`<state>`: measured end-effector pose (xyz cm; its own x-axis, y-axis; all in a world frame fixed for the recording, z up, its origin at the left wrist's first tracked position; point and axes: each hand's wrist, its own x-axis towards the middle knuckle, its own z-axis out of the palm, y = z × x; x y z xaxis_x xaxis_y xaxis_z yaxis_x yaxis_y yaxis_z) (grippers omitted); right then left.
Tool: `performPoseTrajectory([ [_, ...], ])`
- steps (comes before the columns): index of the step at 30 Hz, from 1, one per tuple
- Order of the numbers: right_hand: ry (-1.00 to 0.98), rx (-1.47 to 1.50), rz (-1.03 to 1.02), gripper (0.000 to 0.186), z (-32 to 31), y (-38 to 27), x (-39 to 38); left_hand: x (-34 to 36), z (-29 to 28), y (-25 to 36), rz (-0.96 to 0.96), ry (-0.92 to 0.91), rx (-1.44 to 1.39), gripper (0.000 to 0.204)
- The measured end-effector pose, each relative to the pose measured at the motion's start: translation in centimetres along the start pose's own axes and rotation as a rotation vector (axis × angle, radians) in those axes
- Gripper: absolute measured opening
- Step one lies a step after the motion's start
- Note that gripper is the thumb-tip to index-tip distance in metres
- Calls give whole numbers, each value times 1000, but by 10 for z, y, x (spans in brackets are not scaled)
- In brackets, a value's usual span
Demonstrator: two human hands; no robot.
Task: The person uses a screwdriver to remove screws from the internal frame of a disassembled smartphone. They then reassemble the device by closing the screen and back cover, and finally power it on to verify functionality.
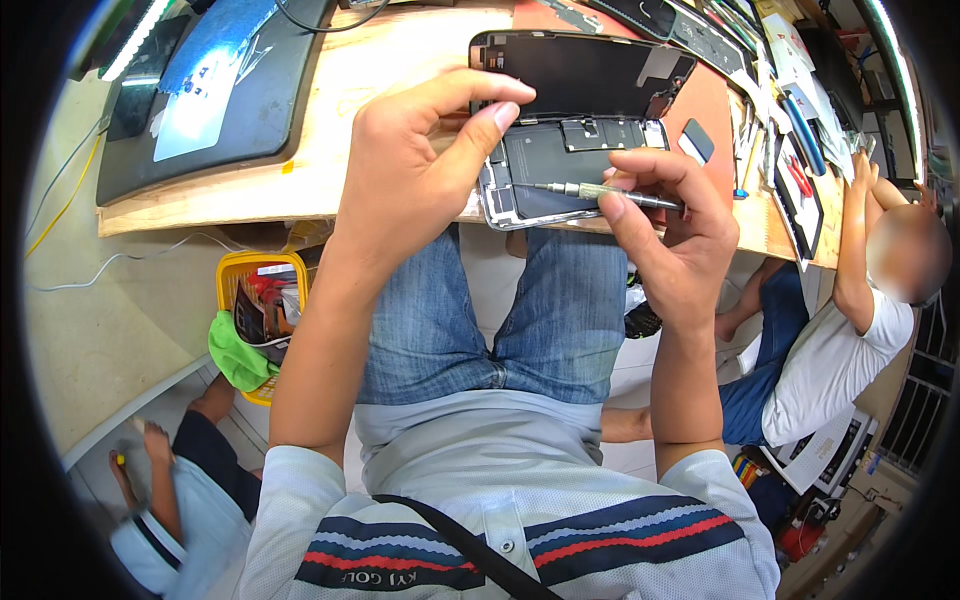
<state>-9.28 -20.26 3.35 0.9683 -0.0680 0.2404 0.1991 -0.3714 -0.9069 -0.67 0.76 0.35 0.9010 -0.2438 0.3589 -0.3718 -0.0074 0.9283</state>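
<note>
An opened smartphone [545, 165] lies at the table's near edge, its battery and inner parts bare. Its dark screen panel [580, 75] is raised along the far side, inner face toward me. My right hand [680, 215] grips a slim precision screwdriver [580, 189], whose thin tip points left over the phone's lower left part. With thumb and index finger in a pinch, my left hand [420, 150] is at the panel's lower left corner, covering part of it. Whether those fingers grip the panel's edge or something tiny, I cannot make out.
A small dark rectangular piece [697, 141] lies right of the phone on a reddish mat [715, 100]. Tools and pens [800, 130] crowd the right side. A large black case [240, 130] occupies the left. A yellow basket [232, 270] stands below; two other people are nearby.
</note>
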Motion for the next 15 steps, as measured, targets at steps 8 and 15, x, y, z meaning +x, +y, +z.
performPoseTrajectory([
  [8,17,57,15,30,-5,2,1,-4,-16,5,-8,-222,115,18],
  [15,13,36,14,29,-3,4,3,-5,-17,2,58,-196,158,15],
])
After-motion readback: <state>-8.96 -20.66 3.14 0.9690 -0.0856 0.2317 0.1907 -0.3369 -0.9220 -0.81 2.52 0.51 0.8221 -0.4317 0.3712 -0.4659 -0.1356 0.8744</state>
